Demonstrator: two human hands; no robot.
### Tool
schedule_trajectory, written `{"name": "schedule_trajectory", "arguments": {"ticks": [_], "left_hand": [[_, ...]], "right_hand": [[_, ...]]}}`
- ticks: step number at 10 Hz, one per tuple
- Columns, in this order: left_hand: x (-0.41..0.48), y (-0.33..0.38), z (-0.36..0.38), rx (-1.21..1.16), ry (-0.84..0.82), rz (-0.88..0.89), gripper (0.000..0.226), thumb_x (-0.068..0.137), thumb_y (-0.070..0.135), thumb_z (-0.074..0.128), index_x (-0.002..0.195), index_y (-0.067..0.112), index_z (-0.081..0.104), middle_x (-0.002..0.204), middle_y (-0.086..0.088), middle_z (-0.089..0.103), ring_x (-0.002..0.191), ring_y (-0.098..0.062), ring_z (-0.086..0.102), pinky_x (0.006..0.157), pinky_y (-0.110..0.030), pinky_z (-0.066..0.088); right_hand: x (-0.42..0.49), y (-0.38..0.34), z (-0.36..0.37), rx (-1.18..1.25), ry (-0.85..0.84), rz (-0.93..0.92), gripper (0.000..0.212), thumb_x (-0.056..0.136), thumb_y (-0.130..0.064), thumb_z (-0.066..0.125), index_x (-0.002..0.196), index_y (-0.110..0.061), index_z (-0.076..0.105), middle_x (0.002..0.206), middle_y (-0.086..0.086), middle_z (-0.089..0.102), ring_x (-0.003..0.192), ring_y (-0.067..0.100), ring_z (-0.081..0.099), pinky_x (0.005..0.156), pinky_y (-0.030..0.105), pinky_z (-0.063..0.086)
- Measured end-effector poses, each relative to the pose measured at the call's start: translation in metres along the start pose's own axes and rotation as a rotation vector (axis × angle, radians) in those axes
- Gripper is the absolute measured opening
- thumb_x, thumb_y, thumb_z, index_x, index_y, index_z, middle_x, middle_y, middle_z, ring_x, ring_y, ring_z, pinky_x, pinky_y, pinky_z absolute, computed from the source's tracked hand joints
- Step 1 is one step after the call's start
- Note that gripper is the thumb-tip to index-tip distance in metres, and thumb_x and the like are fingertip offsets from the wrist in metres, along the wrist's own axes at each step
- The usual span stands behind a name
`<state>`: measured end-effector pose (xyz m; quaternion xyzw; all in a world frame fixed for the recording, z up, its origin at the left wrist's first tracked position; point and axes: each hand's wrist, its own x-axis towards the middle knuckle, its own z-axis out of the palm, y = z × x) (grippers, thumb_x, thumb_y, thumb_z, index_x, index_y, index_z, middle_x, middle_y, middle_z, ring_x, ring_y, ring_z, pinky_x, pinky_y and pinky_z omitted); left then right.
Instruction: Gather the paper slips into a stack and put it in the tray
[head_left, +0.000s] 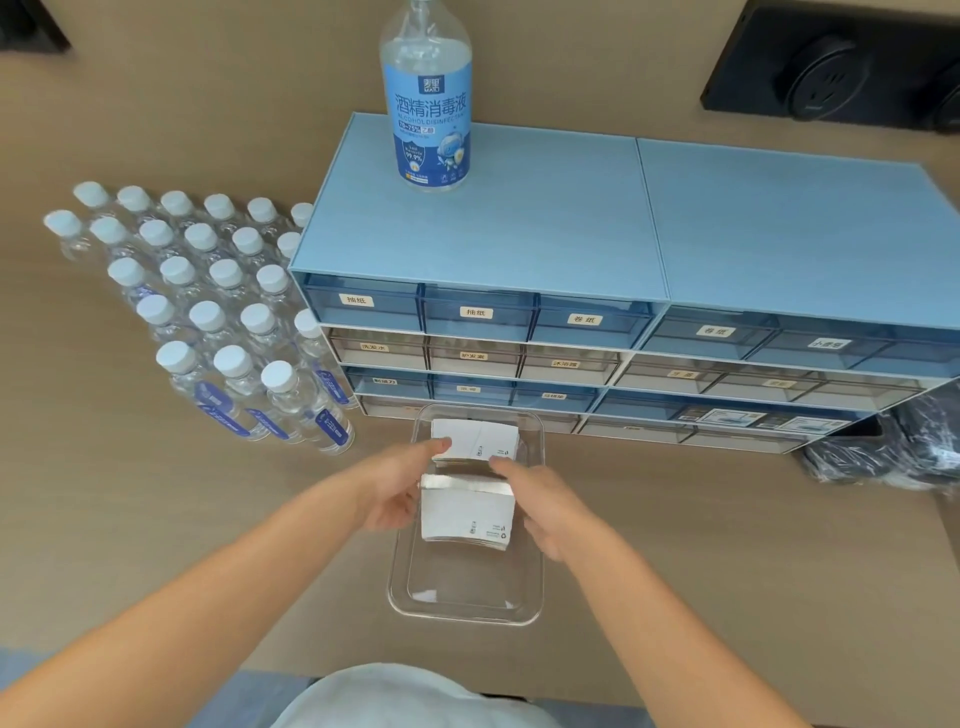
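Both hands hold a stack of paper slips (466, 512) over the clear tray (535, 582), the left hand (397, 491) clamped on its left edge, the right hand (540, 501) on its right. A second stack (475, 439) already lies at the tray's far end. The held stack sits nearer, long axis left-right, directly above bare tray floor.

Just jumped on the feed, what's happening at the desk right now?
A person is holding a stack of paper slips with both hands, the left hand and right hand at its sides, over a clear tray on the desk. Another stack of slips already lies at the tray's far end, near the blue drawer cabinet. Small water bottles stand to the left.
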<state>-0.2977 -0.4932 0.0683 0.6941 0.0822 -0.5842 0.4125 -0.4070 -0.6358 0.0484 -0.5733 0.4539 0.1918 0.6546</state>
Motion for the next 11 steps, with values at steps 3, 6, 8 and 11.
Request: {"name": "schedule_trajectory", "arguments": {"ticks": [3,6,8,11], "left_hand": [[0.033,-0.01,0.026,-0.011,0.131,-0.051,0.082,0.09,0.071,0.034,0.155,0.026,0.013,0.164,-0.008,0.011,0.15,-0.032,0.017,0.121,-0.051,0.014],[0.03,-0.02,0.035,0.048,0.192,0.016,0.073,0.095,0.065,0.031,0.155,0.025,0.018,0.164,-0.002,0.013,0.151,-0.03,0.012,0.119,-0.05,0.013],[0.021,-0.025,0.031,-0.02,0.206,0.012,0.076,0.096,0.065,0.031,0.156,0.022,0.015,0.164,-0.005,0.015,0.15,-0.029,0.015,0.122,-0.049,0.012],[-0.018,-0.032,0.019,-0.05,0.246,0.137,0.069,0.098,0.06,0.035,0.153,0.018,0.028,0.157,-0.01,0.033,0.141,-0.035,0.035,0.117,-0.048,0.028]], "right_hand": [[0.014,0.013,0.018,0.274,0.051,0.181,0.041,0.093,-0.051,0.05,0.125,-0.026,0.053,0.102,0.008,0.074,0.09,0.024,0.072,0.092,0.04,0.056],[0.013,0.019,0.018,0.231,0.076,0.152,0.024,0.095,-0.051,0.046,0.109,-0.031,0.052,0.087,-0.002,0.072,0.073,0.013,0.07,0.048,0.024,0.047],[0.018,0.026,0.024,0.141,0.075,0.086,0.056,0.092,-0.056,0.044,0.139,-0.026,0.046,0.136,0.004,0.058,0.122,0.023,0.055,0.11,0.041,0.038],[-0.01,0.029,0.016,0.088,0.15,-0.05,0.061,0.09,-0.053,0.048,0.141,-0.019,0.044,0.137,0.005,0.054,0.121,0.024,0.053,0.101,0.034,0.038]]}}
